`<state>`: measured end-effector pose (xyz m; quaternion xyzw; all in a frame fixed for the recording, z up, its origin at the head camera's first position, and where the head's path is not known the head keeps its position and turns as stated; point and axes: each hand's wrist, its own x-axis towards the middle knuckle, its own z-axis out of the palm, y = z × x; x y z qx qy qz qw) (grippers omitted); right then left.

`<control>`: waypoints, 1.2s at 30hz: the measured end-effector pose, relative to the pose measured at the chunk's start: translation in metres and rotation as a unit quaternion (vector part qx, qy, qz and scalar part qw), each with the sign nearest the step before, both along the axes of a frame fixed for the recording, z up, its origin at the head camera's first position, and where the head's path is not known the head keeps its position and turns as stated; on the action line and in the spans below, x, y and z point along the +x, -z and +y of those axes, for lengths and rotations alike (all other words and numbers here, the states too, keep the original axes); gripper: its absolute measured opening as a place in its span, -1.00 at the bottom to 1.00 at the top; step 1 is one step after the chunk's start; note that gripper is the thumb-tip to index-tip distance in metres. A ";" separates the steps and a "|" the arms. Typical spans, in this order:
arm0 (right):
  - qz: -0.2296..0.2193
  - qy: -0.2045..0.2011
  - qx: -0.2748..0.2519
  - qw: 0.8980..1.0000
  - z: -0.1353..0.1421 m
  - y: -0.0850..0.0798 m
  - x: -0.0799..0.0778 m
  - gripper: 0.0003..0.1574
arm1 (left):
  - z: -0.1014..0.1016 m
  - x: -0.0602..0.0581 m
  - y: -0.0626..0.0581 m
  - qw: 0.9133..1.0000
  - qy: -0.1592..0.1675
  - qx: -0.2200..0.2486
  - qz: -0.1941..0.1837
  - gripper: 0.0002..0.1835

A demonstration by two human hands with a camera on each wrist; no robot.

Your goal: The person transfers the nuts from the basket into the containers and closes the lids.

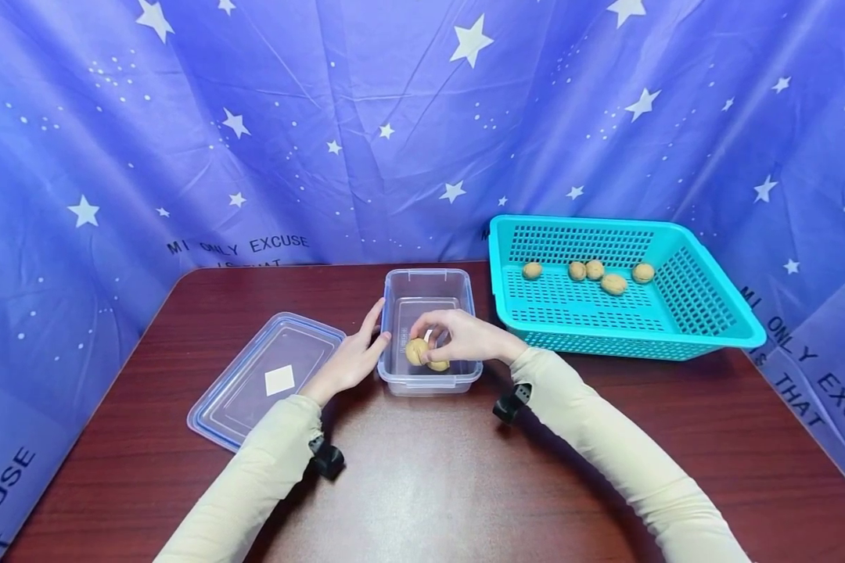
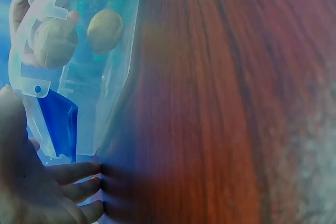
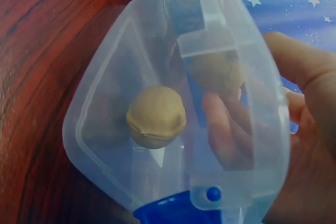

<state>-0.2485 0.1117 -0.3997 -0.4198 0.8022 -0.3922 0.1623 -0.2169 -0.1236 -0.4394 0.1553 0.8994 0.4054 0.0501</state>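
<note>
A clear plastic box point(image 1: 429, 383) with blue clips stands on the table. Inside it, my right hand point(image 1: 458, 335) pinches a walnut point(image 1: 416, 352) between thumb and fingers, above the box floor. A second walnut point(image 3: 157, 116) lies on the floor of the box, partly hidden by the hand in the head view. My left hand point(image 1: 352, 358) rests against the box's left side with its fingers extended; in the left wrist view its fingertips point(image 2: 86, 169) touch the lower wall.
A turquoise basket point(image 1: 570, 332) with several walnuts point(image 1: 613, 284) stands at the back right. To the left lies the box's clear lid point(image 1: 242, 391) with a blue seal and a pale square label, partly under the left forearm. A starry blue curtain point(image 1: 366, 94) hangs behind the table.
</note>
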 end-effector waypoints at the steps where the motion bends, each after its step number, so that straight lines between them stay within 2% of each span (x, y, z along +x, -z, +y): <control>1: -0.001 -0.002 0.000 1.000 -0.001 0.001 0.000 -0.64 | 0.000 0.000 0.000 1.000 0.000 0.001 -0.001 -0.31; 8: -0.022 -0.010 -0.005 1.000 0.000 -0.001 0.001 -0.64 | -0.001 -0.001 0.002 1.000 -0.006 -0.005 -0.005 -0.31; 23: -0.009 0.044 -0.010 0.999 0.024 -0.017 0.009 -0.74 | -0.001 -0.001 0.001 1.000 -0.009 -0.005 -0.010 -0.29; 36: 0.000 0.029 -0.013 1.000 0.046 -0.025 0.024 -0.76 | -0.001 0.000 -0.001 1.000 -0.005 -0.009 -0.012 -0.28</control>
